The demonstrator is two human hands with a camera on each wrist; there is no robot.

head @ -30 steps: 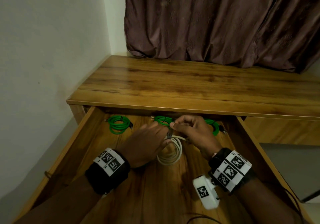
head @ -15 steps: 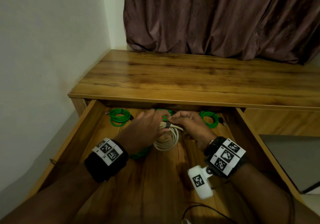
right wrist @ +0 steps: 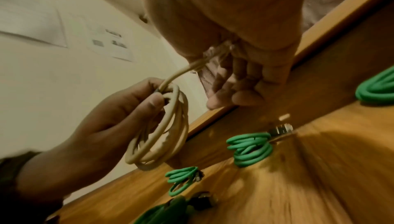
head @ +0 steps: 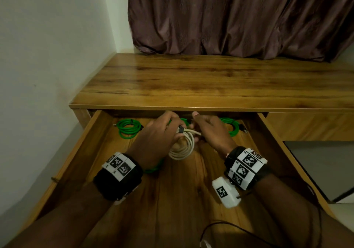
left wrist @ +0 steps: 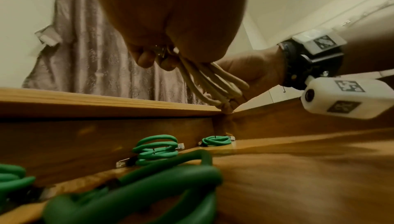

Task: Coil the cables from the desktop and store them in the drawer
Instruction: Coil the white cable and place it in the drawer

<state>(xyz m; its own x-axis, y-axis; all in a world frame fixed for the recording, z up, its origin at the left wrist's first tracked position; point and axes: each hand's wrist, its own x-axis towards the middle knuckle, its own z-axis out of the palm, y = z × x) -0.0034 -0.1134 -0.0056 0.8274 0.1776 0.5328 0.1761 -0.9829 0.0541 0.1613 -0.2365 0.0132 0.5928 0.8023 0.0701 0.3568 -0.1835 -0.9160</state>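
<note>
Wooden drawer (head: 90,138) open | left hand (head: 157,134) grips white coil (head: 182,150) | right hand (head: 212,130) pinches its loose end — tuck snugly, keep loops pinched.

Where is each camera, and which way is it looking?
Head: on the head, looking down at the open drawer, both hands and forearms.
Left wrist: low in the drawer, looking up at the left hand; the right hand beyond.
Right wrist: under the right hand, facing the left hand.
All share the white cable coil.
</note>
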